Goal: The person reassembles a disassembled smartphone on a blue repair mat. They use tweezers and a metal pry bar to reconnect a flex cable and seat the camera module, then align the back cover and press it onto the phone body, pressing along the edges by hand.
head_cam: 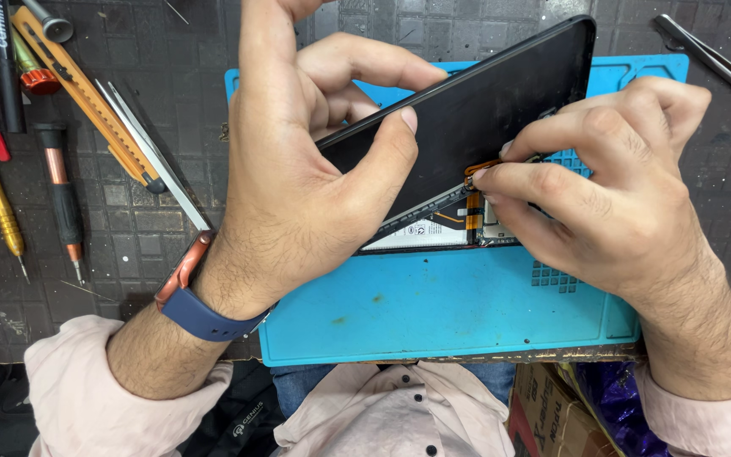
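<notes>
A dark gridded work surface [154, 220] fills the frame. On it, at lower centre, lies a blue silicone repair mat [433, 313]. Above the mat, a black display panel [484, 110] is tilted up from the opened device body [433, 233], running from frame centre to the upper right. The left hand [298, 178], at centre left, is closed on the panel's raised lower edge, thumb on the face and fingers behind. The right hand [611, 195], at centre right, has index finger and thumb pinched together at the orange flex cable [474, 190] joining panel and body. Screwdrivers [61, 195], a utility knife [86, 93] and tweezers [154, 156] lie upper left; further tweezers [712, 59] upper right.
</notes>
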`<state>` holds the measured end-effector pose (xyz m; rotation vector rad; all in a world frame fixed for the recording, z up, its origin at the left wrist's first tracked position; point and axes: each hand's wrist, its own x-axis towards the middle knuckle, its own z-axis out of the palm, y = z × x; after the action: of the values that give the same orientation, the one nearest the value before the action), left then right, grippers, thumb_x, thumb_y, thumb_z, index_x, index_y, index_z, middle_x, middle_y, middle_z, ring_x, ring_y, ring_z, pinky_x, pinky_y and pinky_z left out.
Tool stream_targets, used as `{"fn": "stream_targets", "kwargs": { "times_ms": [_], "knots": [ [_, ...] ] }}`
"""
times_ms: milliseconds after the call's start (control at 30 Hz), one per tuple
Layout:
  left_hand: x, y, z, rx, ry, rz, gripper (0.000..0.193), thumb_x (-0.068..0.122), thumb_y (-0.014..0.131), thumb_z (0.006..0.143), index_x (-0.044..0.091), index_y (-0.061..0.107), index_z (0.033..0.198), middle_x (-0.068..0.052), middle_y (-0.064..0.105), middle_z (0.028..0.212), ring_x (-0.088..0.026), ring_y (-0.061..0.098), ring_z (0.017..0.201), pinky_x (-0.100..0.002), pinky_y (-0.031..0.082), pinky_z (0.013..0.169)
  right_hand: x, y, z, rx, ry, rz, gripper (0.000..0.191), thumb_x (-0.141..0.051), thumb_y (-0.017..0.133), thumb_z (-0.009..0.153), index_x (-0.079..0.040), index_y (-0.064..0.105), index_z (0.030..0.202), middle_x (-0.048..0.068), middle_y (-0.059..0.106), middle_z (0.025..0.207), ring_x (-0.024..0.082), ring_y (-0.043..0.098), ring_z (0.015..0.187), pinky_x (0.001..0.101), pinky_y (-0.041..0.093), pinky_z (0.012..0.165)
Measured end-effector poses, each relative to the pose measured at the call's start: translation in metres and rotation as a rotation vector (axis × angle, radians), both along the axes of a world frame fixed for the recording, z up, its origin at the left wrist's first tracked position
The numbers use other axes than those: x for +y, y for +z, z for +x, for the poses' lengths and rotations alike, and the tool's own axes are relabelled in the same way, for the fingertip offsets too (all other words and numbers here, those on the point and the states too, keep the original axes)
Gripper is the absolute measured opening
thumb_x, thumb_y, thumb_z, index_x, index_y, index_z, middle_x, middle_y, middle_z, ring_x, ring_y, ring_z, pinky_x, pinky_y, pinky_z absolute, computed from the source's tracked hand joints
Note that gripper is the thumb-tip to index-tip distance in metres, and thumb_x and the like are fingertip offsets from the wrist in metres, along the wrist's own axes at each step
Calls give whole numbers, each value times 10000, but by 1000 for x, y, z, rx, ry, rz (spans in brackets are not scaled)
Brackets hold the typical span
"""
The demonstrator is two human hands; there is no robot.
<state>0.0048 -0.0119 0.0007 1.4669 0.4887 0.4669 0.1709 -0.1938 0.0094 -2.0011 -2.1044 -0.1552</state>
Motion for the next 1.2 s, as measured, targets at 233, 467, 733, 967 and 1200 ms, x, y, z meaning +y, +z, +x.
{"fn": "stream_targets", "kwargs": {
  "times_ms": [233,467,733,967,1200],
  "knots": [
    [-1,-9,-6,-139,-30,138,665,-80,614,1041,-58,154,1521,-147,737,1174,-114,775,939,-192,636,794,0,-1,-2,2,23,33,211,-127,915,781,-167,774,933,-18,659,985,215,570,892,444,336,903],
    [-2,-1,-2,-8,43,-60,728,-41,613,920,-58,148,1480,-121,736,1113,-107,766,903,-192,628,788,1,-2,-5,37,28,54,190,-119,897,799,-127,761,930,-6,651,983,217,571,896,435,340,889],
    [6,-3,-1,-93,10,-267,675,-68,583,936,-38,181,1478,-181,693,1170,-172,775,972,-269,662,860,-3,-7,-3,4,7,101,172,-208,856,838,-130,728,922,1,636,1006,245,534,970,460,337,892],
    [14,-21,-6,-108,-93,-327,558,-28,584,965,-45,291,1440,-211,688,1213,-190,738,1023,-299,650,892,-7,-7,-3,131,-53,113,232,-72,889,813,-163,708,925,7,622,1050,279,462,1018,460,328,892],
    [14,-40,-7,-118,-101,-397,614,-40,611,1002,-33,281,1520,-224,712,1259,-184,727,1065,-307,631,942,-6,-8,-4,175,-53,72,204,-46,846,815,-143,691,904,14,649,1067,263,455,1014,441,316,899]
  ]
}}
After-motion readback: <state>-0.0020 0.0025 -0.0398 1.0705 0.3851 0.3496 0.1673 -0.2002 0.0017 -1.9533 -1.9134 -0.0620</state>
